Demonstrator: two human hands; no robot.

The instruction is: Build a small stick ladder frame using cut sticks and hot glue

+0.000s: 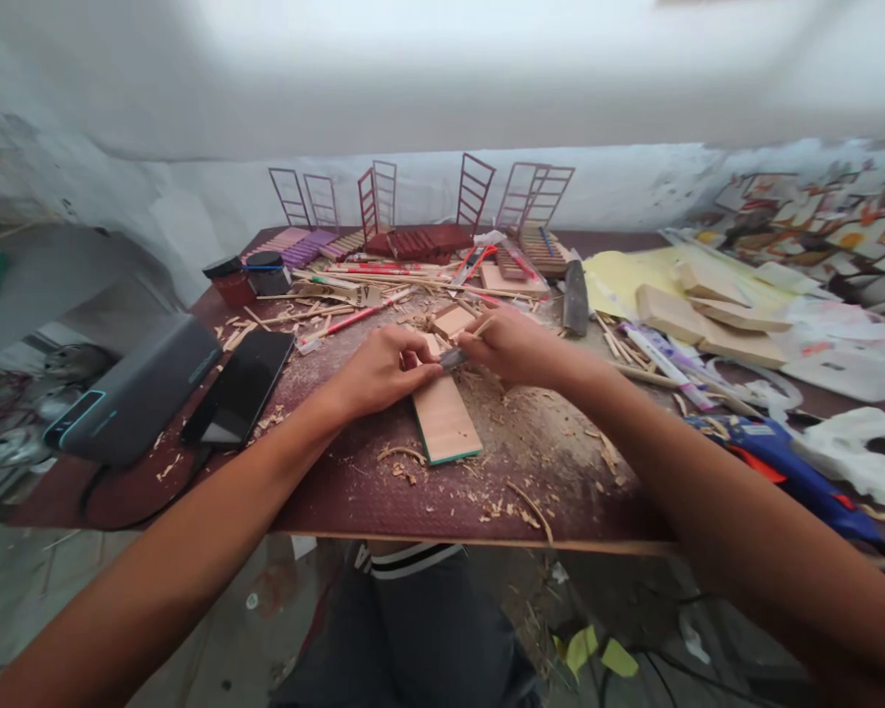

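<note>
My left hand [381, 368] is closed, pinching a small thin piece that I cannot make out, right above a flat wooden board [444, 418] lying on the table. My right hand [507, 344] is closed round a small knife [453, 358], whose grey blade points left toward my left fingertips; a thin stick rises from that fist. Both hands meet over the far end of the board. Wood shavings [531, 452] lie scattered all around them.
A black phone [240, 388] and a dark grey speaker [137, 393] lie at left. Painted sticks, small ladder frames [476, 192] and jars [230, 278] crowd the back. Foam blocks [671, 313], papers and a blue glue gun [789, 470] fill the right. The table's front edge [487, 541] is close.
</note>
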